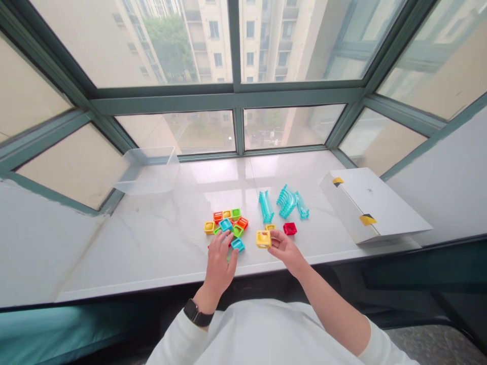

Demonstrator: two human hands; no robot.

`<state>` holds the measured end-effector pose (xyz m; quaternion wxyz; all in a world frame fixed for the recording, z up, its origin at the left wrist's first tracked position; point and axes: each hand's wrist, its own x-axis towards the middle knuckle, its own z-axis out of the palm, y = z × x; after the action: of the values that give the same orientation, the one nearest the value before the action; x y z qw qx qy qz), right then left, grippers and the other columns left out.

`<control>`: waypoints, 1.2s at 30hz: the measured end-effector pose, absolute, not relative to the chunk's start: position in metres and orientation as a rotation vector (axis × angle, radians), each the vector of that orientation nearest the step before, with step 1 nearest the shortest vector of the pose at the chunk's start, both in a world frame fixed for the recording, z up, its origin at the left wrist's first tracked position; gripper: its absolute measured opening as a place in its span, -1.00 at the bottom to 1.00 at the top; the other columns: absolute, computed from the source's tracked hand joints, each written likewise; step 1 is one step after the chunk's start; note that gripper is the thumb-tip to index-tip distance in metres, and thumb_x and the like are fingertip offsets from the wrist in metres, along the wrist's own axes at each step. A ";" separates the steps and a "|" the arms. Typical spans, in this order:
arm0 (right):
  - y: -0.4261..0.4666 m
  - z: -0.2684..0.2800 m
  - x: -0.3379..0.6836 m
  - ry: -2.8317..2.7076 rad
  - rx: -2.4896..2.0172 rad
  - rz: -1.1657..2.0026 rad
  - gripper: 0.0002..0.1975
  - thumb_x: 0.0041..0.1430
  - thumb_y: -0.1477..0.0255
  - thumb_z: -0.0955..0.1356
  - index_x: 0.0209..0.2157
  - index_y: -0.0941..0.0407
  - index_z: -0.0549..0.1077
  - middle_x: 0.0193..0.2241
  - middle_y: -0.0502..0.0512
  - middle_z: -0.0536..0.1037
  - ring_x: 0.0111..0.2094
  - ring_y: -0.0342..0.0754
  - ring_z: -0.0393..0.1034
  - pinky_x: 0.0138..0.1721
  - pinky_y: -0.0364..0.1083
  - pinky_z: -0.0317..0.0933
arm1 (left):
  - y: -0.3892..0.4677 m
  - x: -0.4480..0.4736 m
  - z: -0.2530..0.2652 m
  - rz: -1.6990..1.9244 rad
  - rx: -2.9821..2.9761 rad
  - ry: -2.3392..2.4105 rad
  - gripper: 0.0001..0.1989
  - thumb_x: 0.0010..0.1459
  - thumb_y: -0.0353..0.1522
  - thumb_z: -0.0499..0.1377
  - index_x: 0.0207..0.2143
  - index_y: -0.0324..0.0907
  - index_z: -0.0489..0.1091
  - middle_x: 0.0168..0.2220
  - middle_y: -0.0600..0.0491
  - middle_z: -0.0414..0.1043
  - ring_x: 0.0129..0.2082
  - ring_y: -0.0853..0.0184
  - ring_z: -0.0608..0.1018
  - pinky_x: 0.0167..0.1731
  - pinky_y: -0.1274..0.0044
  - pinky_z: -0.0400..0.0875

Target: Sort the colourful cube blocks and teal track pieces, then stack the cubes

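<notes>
Only marking in sight was a tiny dark logo on the lid of the white box [384, 200], far R on the marble ledge [160, 238]; too small to read. Box also had two yellow-&-black tabs [368, 219] along its edge. Smartwatch [198, 313] on L wrist: screen dark.

R hand [287, 252]: thumb + fingertips pinched a yellow block [263, 239] by its R side, held near the ledge's front edge, just R of the pile. Another yellow block [270, 226] showed right behind it, partly hidden; red block [289, 229] sat just beside, to the R.

L hand [220, 257]: fingers loosely spread over the block pile [238, 231] (red, yellow, green, blue pcs), thumb well apart from index. Couldn't tell which pcs the tips touched.

Teal ridged pcs [266, 207] lay behind the red block, btwn pile & box. Clear plastic bin [146, 177] stood back L, nr the window.
</notes>
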<state>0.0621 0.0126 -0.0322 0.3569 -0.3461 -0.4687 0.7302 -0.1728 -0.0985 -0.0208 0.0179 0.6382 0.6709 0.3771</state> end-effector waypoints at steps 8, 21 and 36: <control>-0.007 -0.004 0.053 -1.588 -0.735 1.589 -0.55 0.19 0.25 0.52 0.06 -0.01 0.40 0.08 0.18 0.53 0.10 0.10 0.52 0.20 0.17 0.41 | -0.097 -0.142 0.033 1.192 1.931 1.804 -0.76 0.38 -0.25 0.18 0.04 -0.01 0.52 0.27 -0.09 0.37 0.29 0.03 0.42 0.27 0.13 0.37; -0.009 0.026 0.048 -1.855 -0.729 1.070 -0.55 0.25 0.34 0.48 0.15 -0.03 0.45 0.11 0.21 0.47 0.18 0.15 0.39 0.12 0.11 0.46 | -0.090 -0.131 0.048 1.272 1.382 1.629 -0.72 0.35 -0.14 0.20 -0.06 -0.09 0.56 0.00 -0.07 0.62 0.02 0.11 0.61 0.07 0.32 0.47; -0.007 0.029 0.049 -1.830 -0.708 1.102 -0.59 0.24 0.36 0.48 0.11 -0.03 0.47 0.06 0.19 0.50 0.16 0.16 0.40 0.11 0.10 0.45 | -0.074 -0.116 0.044 1.420 0.502 1.055 -0.58 0.30 -0.03 0.23 -0.05 -0.18 0.49 -0.11 -0.10 0.61 -0.24 0.28 0.62 -0.25 0.46 0.53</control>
<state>0.0485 -0.0071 0.0289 0.4310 -0.2838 -0.7338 0.4418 -0.1161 -0.0736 0.0444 0.6062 0.2172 0.4564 0.6140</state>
